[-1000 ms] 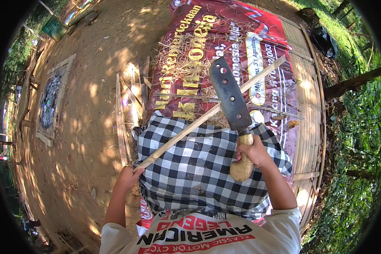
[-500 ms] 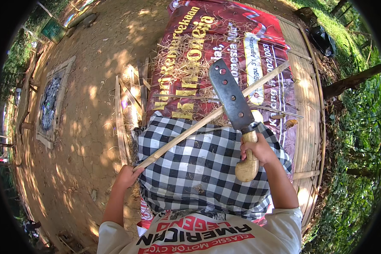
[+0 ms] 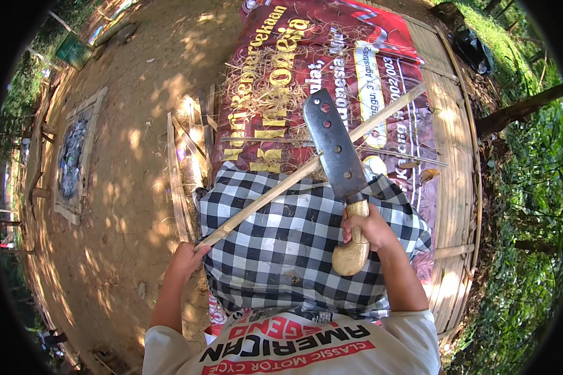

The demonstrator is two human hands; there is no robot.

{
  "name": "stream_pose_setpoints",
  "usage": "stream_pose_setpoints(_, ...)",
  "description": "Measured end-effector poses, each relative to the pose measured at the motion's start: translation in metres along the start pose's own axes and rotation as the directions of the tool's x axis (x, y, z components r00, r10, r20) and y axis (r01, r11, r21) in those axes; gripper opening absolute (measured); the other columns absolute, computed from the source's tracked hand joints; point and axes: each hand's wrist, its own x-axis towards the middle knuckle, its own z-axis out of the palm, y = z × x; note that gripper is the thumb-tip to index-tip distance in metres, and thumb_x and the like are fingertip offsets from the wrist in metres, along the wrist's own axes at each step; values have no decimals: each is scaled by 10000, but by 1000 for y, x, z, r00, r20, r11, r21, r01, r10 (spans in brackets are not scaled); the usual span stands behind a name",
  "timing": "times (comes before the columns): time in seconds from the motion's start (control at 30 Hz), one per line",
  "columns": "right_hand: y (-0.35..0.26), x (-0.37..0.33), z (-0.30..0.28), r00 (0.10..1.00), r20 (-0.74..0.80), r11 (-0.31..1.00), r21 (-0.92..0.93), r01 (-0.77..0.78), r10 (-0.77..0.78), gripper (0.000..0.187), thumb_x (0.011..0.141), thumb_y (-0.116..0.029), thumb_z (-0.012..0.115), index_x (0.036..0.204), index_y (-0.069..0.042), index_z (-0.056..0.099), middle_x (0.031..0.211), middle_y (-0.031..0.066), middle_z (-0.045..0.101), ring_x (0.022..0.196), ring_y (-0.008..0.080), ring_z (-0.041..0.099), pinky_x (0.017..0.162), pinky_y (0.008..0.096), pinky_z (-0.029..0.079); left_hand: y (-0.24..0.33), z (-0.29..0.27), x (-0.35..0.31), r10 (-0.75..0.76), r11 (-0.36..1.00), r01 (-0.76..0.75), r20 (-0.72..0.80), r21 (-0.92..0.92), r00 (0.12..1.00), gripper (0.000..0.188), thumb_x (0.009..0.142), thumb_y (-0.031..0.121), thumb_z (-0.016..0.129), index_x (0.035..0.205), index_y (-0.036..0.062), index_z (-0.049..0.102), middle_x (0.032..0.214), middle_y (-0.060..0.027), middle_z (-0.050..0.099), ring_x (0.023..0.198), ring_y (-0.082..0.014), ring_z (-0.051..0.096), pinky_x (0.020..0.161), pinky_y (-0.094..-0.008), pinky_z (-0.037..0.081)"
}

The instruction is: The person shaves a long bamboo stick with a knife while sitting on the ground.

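Observation:
A large cleaver (image 3: 333, 147) with a row of holes in its dark blade and a pale wooden handle is in my right hand (image 3: 370, 227), fingers wrapped round the grip. Its blade lies across a long bamboo strip (image 3: 263, 200), which slants from lower left to upper right. At the near end of that strip, my left hand (image 3: 187, 257) is closed on it. Below both tools, a black-and-white checked cloth (image 3: 281, 250) covers my lap.
A red printed banner (image 3: 256, 75) strewn with thin bamboo shavings (image 3: 250, 94) spreads over a bamboo platform (image 3: 450, 187). Thin split strips (image 3: 180, 187) lie along its left side. A framed ash pit (image 3: 75, 150) sits on the dirt ground (image 3: 137, 206); plants grow at right.
The cleaver and my right hand have shifted slightly left and a little down, toward me along the bamboo strip. My left hand keeps its hold almost unmoved.

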Motion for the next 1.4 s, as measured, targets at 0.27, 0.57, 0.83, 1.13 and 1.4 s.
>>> stream_pose_setpoints(0.27, -12, -24, 0, 983, 183, 985, 170, -43, 11, 239, 637, 22, 577, 861, 22, 494, 591, 96, 502, 461, 205, 526, 494, 361, 478, 9, 7, 1, 49, 996, -50, -17, -74, 999, 574, 872, 471, 653, 710, -76, 601, 533, -135, 518, 509, -199, 479, 528, -391, 436)
stream_pose_setpoints(0.57, -35, -15, -9, 950, -128, 949, -179, 259, -283, 136, 696, 39, 589, 823, 41, 540, 627, 98, 567, 521, 191, 572, 518, 331, 487, -11, 20, 8, 68, 993, -71, -38, -95, 997, 586, 863, 494, 652, 725, -75, 623, 545, -164, 540, 502, -240, 521, 543, -402, 450)
stream_pose_setpoints(0.83, 9, -5, 3, 999, 40, 1000, 5, 10, -11, 192, 664, 40, 592, 842, 29, 522, 616, 113, 552, 500, 220, 570, 519, 357, 488, 7, 5, 3, -21, 1000, 22, -14, 15, 1000, 615, 837, 511, 670, 706, -88, 626, 540, -210, 535, 481, -300, 543, 536, -414, 451)
stream_pose_setpoints(1.13, 9, -16, -7, 968, 249, 952, 303, -53, -25, 246, 678, 1, 597, 908, 34, 520, 618, 96, 532, 494, 198, 551, 522, 351, 496, -2, 10, 2, 56, 993, -61, -46, -104, 997, 600, 833, 496, 679, 705, -86, 618, 551, -184, 552, 508, -237, 531, 533, -408, 446)
stream_pose_setpoints(1.4, -26, -27, -27, 950, -42, 945, 93, 312, -309, 604, 662, 76, 554, 1243, 32, 395, 769, 151, 559, 552, 221, 574, 523, 369, 505, 5, 14, 3, 29, 999, -31, -58, -24, 998, 658, 827, 540, 662, 694, -102, 609, 594, -240, 577, 567, -357, 608, 563, -429, 466)
